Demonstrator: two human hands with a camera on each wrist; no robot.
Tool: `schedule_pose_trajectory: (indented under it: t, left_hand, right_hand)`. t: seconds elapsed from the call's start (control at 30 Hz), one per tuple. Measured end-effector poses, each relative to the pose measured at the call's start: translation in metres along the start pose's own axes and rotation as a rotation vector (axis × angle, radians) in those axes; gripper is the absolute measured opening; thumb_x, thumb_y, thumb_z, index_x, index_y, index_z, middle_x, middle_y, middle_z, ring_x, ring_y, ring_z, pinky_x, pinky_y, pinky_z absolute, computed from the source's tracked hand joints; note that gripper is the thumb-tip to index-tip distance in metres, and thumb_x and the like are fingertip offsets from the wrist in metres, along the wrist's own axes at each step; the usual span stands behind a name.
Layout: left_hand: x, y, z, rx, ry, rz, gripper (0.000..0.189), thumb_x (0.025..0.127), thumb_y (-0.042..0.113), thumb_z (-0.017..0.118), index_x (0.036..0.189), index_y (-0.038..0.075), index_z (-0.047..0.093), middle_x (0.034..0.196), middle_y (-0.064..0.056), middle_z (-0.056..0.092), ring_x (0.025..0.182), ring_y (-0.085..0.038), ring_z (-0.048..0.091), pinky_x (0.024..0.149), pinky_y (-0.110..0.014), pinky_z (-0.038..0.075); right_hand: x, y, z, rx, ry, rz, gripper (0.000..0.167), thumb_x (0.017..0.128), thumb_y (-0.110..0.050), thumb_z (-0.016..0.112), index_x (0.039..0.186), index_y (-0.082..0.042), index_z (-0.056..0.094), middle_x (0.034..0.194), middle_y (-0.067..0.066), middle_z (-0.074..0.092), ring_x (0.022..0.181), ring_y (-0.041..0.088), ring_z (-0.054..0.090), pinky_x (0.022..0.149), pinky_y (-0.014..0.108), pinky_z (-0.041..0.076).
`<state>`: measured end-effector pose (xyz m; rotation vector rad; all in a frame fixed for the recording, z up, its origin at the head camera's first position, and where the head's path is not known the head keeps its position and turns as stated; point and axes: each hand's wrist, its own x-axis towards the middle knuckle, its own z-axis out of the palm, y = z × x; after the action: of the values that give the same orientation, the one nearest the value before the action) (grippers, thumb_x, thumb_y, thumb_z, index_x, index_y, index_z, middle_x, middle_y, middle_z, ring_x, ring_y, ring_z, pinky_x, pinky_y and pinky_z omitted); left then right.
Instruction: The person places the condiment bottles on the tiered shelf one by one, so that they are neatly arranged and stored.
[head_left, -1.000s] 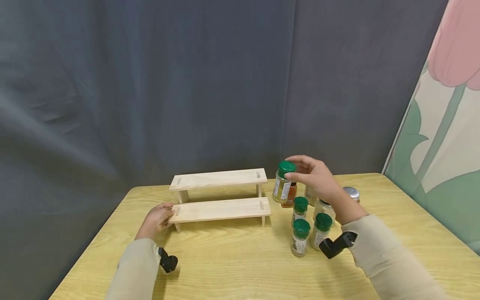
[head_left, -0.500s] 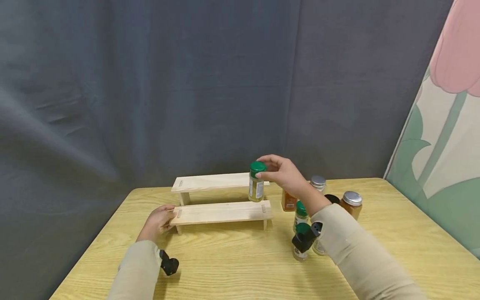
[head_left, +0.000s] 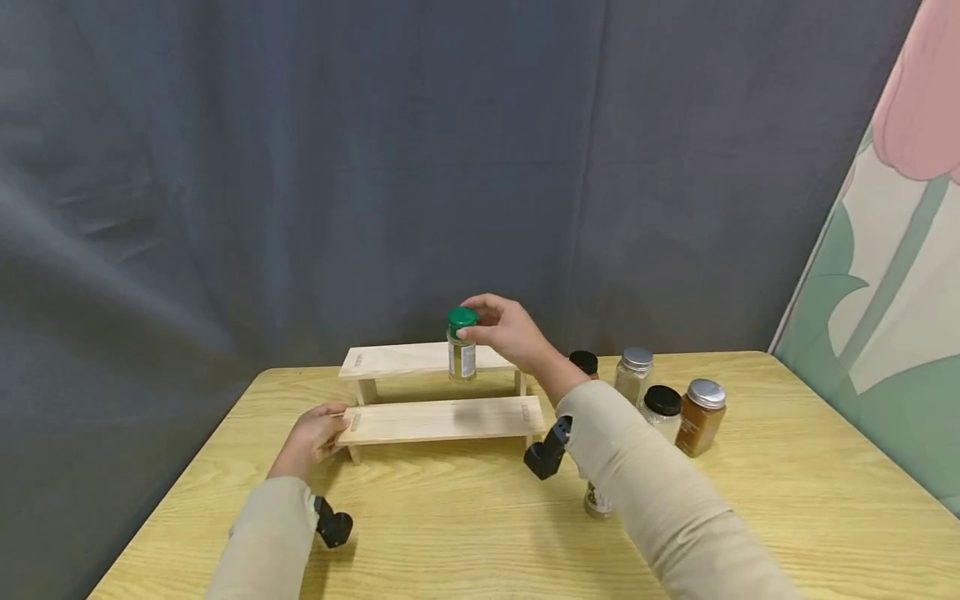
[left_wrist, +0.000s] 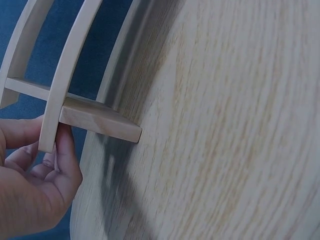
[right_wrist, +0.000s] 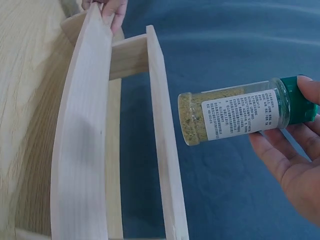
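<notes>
A two-step wooden rack [head_left: 435, 419] stands on the table. My left hand [head_left: 311, 437] pinches the left end of its lower board; in the left wrist view, thumb and fingers lie on either side of the board's end [left_wrist: 48, 135]. With my right hand [head_left: 510, 333] I hold a spice jar [right_wrist: 240, 115] by its green lid [head_left: 462, 318], fingers and thumb around the cap. The jar is clear glass with a white printed label and yellowish-green contents. It hangs upright in front of the upper board [head_left: 397, 360], overlapping it in the head view.
Right of the rack stand a silver-lidded jar of brown powder [head_left: 697, 429], a black-lidded jar [head_left: 662, 404], another silver-lidded jar [head_left: 633, 375] and a black lid [head_left: 583, 362]. My right sleeve partly hides a small jar [head_left: 597, 502]. A dark curtain [head_left: 420, 167] hangs behind the table.
My right hand has carried the green-lidded spice jar leftward from the group of jars to over the rack. My left hand stays on the lower board's end.
</notes>
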<state>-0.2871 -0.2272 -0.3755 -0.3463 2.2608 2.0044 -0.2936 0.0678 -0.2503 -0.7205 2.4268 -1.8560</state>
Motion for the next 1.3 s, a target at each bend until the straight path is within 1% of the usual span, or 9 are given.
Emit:
schedule_pose_trajectory:
  t: [0.17, 0.3, 0.4, 0.57, 0.67, 0.87, 1.0, 1.2, 1.3]
  left_hand:
    - [-0.004, 0.000, 0.001, -0.007, -0.003, -0.002, 0.040, 0.086, -0.004, 0.043, 0.124, -0.009, 0.032, 0.081, -0.006, 0.050, 0.059, -0.009, 0.049, 0.055, -0.023, 0.038]
    - [-0.008, -0.001, 0.004, -0.037, -0.010, 0.005, 0.040, 0.085, -0.004, 0.043, 0.123, -0.010, 0.032, 0.079, -0.006, 0.049, 0.058, -0.009, 0.049, 0.055, -0.023, 0.037]
    - [-0.008, -0.004, 0.008, -0.049, -0.019, 0.017, 0.040, 0.085, -0.004, 0.043, 0.123, -0.010, 0.032, 0.076, -0.005, 0.050, 0.057, -0.008, 0.049, 0.054, -0.023, 0.037]
    - [-0.007, -0.007, 0.008, -0.028, -0.024, 0.023, 0.041, 0.085, -0.004, 0.043, 0.124, -0.010, 0.031, 0.078, -0.005, 0.050, 0.058, -0.008, 0.049, 0.055, -0.023, 0.037]
    - [-0.009, -0.008, 0.006, -0.024, -0.024, 0.026, 0.042, 0.085, -0.004, 0.044, 0.124, -0.010, 0.031, 0.079, -0.005, 0.050, 0.059, -0.009, 0.049, 0.056, -0.024, 0.037]
    - [-0.013, -0.011, 0.002, 0.007, 0.001, -0.004, 0.040, 0.086, -0.002, 0.044, 0.124, -0.006, 0.034, 0.081, -0.006, 0.050, 0.062, -0.010, 0.049, 0.058, -0.026, 0.038]
    - [-0.015, -0.011, 0.002, 0.012, -0.012, 0.000, 0.040, 0.086, -0.001, 0.044, 0.124, -0.006, 0.033, 0.082, -0.006, 0.050, 0.062, -0.010, 0.050, 0.059, -0.026, 0.038]
    - [-0.015, -0.009, 0.005, 0.015, -0.035, 0.004, 0.041, 0.087, 0.000, 0.044, 0.125, -0.007, 0.032, 0.083, -0.006, 0.051, 0.062, -0.009, 0.050, 0.059, -0.025, 0.038]
    - [-0.014, -0.010, 0.005, -0.013, -0.038, 0.006, 0.041, 0.086, -0.001, 0.045, 0.125, -0.007, 0.032, 0.082, -0.005, 0.051, 0.061, -0.009, 0.051, 0.059, -0.025, 0.039]
  right_hand:
    - [0.013, 0.002, 0.017, 0.023, -0.005, 0.010, 0.033, 0.080, -0.011, 0.061, 0.112, -0.007, 0.051, 0.102, 0.009, 0.055, 0.094, 0.020, 0.052, 0.082, 0.042, 0.040]
    - [0.024, 0.005, 0.030, 0.032, -0.006, -0.002, 0.034, 0.080, -0.009, 0.062, 0.112, -0.006, 0.051, 0.100, 0.009, 0.054, 0.092, 0.020, 0.053, 0.079, 0.036, 0.043]
    - [0.030, 0.009, 0.037, 0.047, 0.004, -0.017, 0.033, 0.079, -0.007, 0.062, 0.111, -0.005, 0.051, 0.099, 0.010, 0.054, 0.091, 0.020, 0.053, 0.076, 0.034, 0.044]
    - [0.039, 0.011, 0.050, 0.061, 0.020, -0.043, 0.032, 0.081, -0.006, 0.060, 0.110, -0.004, 0.050, 0.101, 0.010, 0.055, 0.091, 0.020, 0.053, 0.076, 0.034, 0.044]
    - [0.044, 0.010, 0.059, 0.035, 0.024, -0.045, 0.032, 0.081, -0.007, 0.059, 0.111, -0.004, 0.049, 0.102, 0.009, 0.055, 0.091, 0.019, 0.052, 0.077, 0.034, 0.044]
    - [0.050, 0.007, 0.074, -0.046, 0.011, 0.000, 0.033, 0.083, -0.012, 0.058, 0.114, -0.009, 0.047, 0.104, 0.005, 0.053, 0.091, 0.016, 0.052, 0.073, 0.034, 0.045]
    - [0.054, 0.006, 0.079, -0.075, 0.027, 0.018, 0.033, 0.083, -0.014, 0.058, 0.114, -0.010, 0.047, 0.103, 0.004, 0.053, 0.089, 0.015, 0.052, 0.068, 0.029, 0.045]
    - [0.060, 0.008, 0.084, -0.097, 0.048, 0.022, 0.037, 0.081, -0.016, 0.060, 0.116, -0.010, 0.048, 0.103, 0.003, 0.053, 0.090, 0.014, 0.052, 0.067, 0.027, 0.044]
    - [0.063, 0.009, 0.088, -0.102, 0.058, 0.019, 0.039, 0.080, -0.016, 0.062, 0.116, -0.011, 0.049, 0.103, 0.003, 0.054, 0.090, 0.014, 0.052, 0.067, 0.026, 0.045]
